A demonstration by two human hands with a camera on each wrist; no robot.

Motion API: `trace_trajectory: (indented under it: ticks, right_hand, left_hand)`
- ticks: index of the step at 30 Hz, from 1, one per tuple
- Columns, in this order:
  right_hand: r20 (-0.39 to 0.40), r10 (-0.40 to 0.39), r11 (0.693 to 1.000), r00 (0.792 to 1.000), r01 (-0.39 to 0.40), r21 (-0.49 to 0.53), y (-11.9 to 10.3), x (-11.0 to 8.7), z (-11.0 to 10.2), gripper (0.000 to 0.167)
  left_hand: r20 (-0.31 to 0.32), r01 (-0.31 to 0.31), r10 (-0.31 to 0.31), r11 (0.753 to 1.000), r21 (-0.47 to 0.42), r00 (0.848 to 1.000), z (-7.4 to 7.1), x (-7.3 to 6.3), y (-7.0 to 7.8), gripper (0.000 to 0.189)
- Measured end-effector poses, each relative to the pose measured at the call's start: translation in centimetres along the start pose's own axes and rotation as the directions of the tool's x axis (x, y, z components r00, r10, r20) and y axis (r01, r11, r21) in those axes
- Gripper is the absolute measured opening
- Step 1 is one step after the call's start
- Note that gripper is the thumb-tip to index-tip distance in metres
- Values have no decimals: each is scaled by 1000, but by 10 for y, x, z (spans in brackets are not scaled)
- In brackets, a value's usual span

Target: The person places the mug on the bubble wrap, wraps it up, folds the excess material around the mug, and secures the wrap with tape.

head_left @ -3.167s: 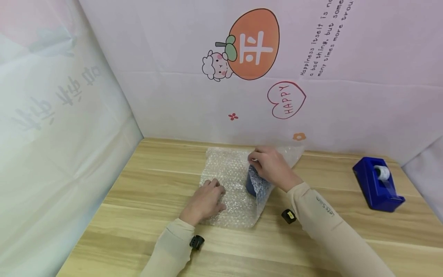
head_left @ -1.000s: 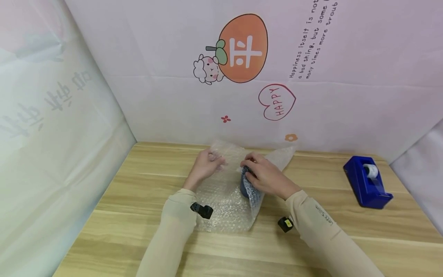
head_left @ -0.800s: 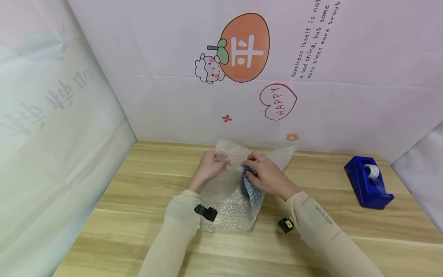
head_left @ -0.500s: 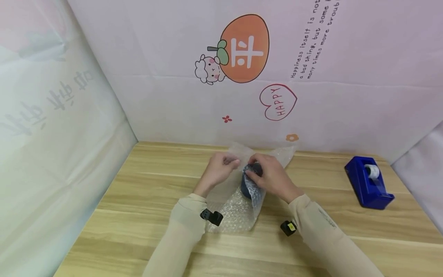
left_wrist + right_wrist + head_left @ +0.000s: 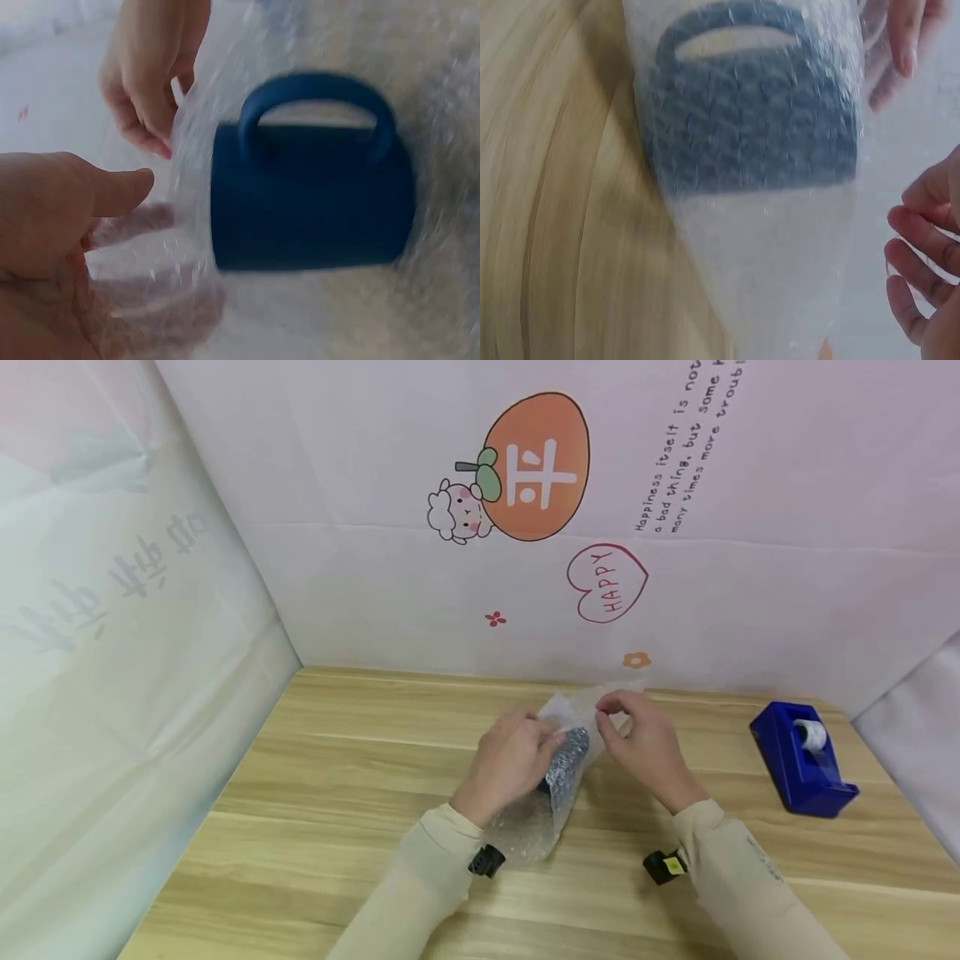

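A dark blue mug stands on a sheet of bubble wrap, which covers its right side. In the left wrist view its handle shows, with wrap rising past the rim side. My left hand is over the mug's left side and holds the wrap, fingers behind the film and thumb in front. To the right, my right hand hovers near the wrap's far corner, thumb close to the forefinger and other fingers loosely curled. In the right wrist view the wrapped mug is blurred through the film, and no object shows in the right fingers.
A blue tape dispenser with a roll of clear tape stands at the right of the wooden table. A printed cloth wall rises along the back edge, and another cloth hangs at the left.
My left hand has brought the wrap's left part rightward over the mug. My right hand has let go of the mug and its wrapped side and moved right.
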State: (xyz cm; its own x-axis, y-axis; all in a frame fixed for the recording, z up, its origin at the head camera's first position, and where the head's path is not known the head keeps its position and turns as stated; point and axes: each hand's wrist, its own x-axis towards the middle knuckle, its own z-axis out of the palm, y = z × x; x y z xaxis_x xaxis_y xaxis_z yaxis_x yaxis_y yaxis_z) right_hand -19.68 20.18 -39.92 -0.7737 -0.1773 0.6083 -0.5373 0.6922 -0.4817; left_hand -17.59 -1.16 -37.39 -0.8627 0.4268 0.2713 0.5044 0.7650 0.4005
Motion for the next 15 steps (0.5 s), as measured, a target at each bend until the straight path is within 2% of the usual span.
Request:
trace_trajectory:
  ticks: [3, 6, 10, 15]
  right_hand:
    - [-17, 46, 999, 999, -46, 4, 9, -3, -6, 9]
    - [-9, 70, 998, 998, -70, -3, 15, -5, -10, 9]
    - [9, 75, 997, 997, -75, -11, 19, -7, -12, 9]
    - [34, 79, 997, 996, -78, -13, 22, -9, -11, 10]
  left_hand:
    - [14, 2, -5, 988, 153, 1000, 10, -5, 13, 37]
    - [-7, 15, -14, 973, 231, 1000, 19, -9, 22, 45]
    - [-102, 88, -70, 978, 189, 992, 30, -10, 28, 51]
    - [-191, 189, -162, 972, 136, 968, 40, -7, 31, 48]
